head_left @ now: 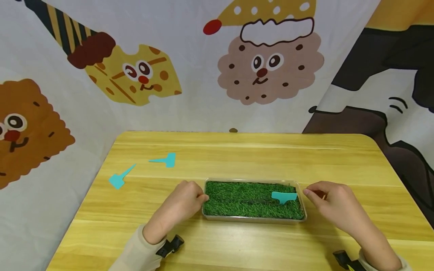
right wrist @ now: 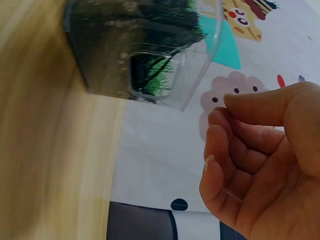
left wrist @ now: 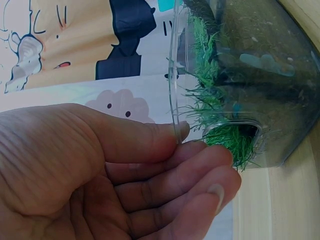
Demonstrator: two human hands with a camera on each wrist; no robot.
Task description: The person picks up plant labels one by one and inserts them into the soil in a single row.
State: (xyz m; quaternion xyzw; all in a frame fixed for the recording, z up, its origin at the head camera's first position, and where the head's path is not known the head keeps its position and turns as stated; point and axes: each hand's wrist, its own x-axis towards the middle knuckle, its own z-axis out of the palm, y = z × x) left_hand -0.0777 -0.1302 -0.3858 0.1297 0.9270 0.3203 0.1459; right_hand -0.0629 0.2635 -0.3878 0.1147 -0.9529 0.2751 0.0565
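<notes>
A clear plastic box [head_left: 252, 219] filled with green artificial grass [head_left: 237, 192] sits on the table. One turquoise T-shaped plant label [head_left: 284, 196] stands in the grass near the right end. My left hand [head_left: 183, 201] pinches the box's left rim [left wrist: 175, 112] between thumb and index finger, the other fingers curled below. Just off the right end, my right hand [head_left: 335, 203] hovers with its fingers loosely bent and nothing between them. In the right wrist view, a gap separates the thumb [right wrist: 260, 106] from the box wall.
Two more turquoise plant labels lie flat at the table's back left, one label [head_left: 118, 180] near the left edge and another label [head_left: 167, 160] farther right. The wooden table [head_left: 237, 244] meets a cartoon-printed cloth [head_left: 196, 109] behind it.
</notes>
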